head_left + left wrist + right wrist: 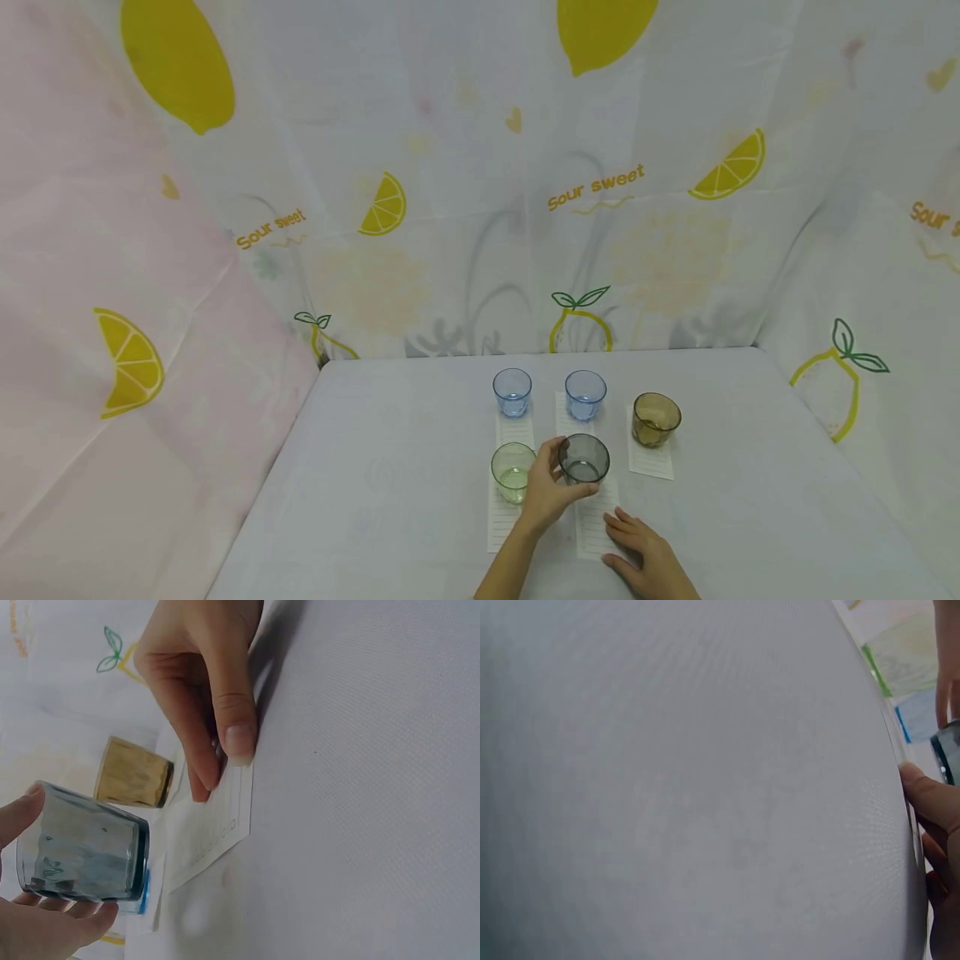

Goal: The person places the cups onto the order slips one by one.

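My left hand [546,492] grips a grey-tinted glass [584,460] by its sides, thumb on one side and fingers on the other. In the left wrist view the glass base appears raised off the table. Below the glass lies a lined paper slip [596,525]. My right hand [647,554] is at that slip's right edge, its fingertips touching the paper and its thumb apart from the fingers. Just left of my left hand a green glass [512,473] stands on another slip [502,523], partly covered by the hand.
At the back stand two blue glasses, the left one [512,393] and the right one [585,396], by paper slips. An amber glass [656,421] stands at the right on its own slip [651,463]. Lemon-print cloth [465,283] walls surround the white table [360,500].
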A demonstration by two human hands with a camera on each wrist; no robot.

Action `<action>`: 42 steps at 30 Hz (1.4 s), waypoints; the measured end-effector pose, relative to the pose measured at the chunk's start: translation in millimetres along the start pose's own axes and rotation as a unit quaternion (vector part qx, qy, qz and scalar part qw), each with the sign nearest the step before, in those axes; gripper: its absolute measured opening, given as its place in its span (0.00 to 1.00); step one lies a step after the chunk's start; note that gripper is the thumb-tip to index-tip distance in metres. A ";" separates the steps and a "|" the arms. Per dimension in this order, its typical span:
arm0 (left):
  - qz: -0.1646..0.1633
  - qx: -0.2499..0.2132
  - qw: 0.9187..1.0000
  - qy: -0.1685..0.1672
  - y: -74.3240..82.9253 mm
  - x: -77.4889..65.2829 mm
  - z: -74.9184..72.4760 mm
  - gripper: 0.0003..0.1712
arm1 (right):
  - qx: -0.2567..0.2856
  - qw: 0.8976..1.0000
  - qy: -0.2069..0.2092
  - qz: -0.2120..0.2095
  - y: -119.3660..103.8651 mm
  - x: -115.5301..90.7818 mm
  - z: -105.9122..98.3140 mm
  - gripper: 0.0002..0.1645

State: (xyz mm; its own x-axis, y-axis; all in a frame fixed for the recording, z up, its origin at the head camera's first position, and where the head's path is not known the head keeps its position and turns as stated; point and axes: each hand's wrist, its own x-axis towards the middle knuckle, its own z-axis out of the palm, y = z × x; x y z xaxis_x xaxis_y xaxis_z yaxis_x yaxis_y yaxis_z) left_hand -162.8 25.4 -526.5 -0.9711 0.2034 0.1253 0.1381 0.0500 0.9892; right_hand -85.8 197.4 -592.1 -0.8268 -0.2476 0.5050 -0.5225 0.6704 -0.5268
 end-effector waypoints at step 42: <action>0.024 0.015 0.998 -0.061 -20.1 -7.0 9.8 0.41 | 0.013 1.000 0.023 -0.017 1.4 -0.7 1.6 0.26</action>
State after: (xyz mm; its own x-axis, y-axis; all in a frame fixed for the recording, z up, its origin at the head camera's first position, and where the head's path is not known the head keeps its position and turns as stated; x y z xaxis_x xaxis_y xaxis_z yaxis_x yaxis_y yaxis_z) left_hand -156.9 32.5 -547.9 -0.9326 0.3229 0.1612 0.1922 0.0664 0.9791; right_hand -86.2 197.4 -594.2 -0.7988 -0.2375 0.5527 -0.5554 0.6441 -0.5259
